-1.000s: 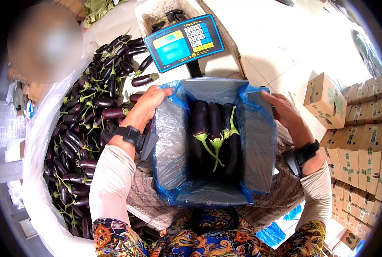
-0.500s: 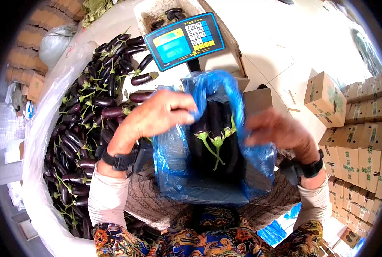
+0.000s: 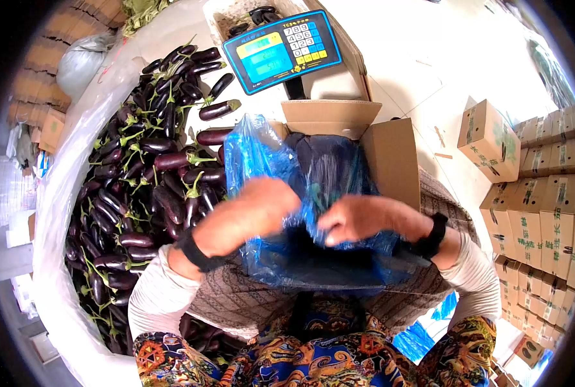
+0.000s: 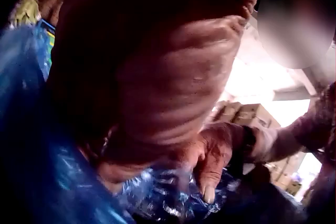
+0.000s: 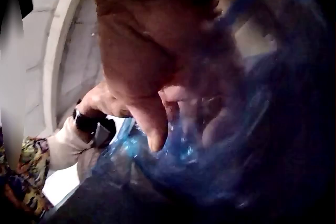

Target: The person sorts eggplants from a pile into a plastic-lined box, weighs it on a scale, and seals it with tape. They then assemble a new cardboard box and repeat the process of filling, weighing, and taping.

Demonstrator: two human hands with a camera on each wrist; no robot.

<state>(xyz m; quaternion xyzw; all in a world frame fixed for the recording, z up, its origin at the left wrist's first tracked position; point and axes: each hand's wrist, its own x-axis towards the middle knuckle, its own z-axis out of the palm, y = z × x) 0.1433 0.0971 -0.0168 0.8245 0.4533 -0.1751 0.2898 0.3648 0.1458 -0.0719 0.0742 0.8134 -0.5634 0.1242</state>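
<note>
A cardboard box (image 3: 394, 158) stands in front of the person's lap, lined with a blue plastic bag (image 3: 255, 151). The bag's top is drawn in over the dark eggplants inside, which show only dimly through the film. My left hand (image 3: 262, 203), motion-blurred, grips bunched plastic over the left half of the box. Close beside it, my right hand (image 3: 371, 219) pinches the bag near the middle, thumb pointing down. In the right wrist view the film gathers around the thumb (image 5: 152, 124) and curled fingers. Folds of the bag partly hide the left fingertips in the left wrist view.
A large heap of eggplants (image 3: 165, 155) lies to the left within a clear plastic sheet (image 3: 55, 271). Behind the box stands a digital scale display (image 3: 281, 51). Printed cartons (image 3: 533, 219) are stacked at the right, with a single carton (image 3: 487, 142) near them.
Both hands have moved from the box's side edges inward and toward the body, pulling the bag off the back and right flaps and over the eggplants. Bare cardboard flaps now show.
</note>
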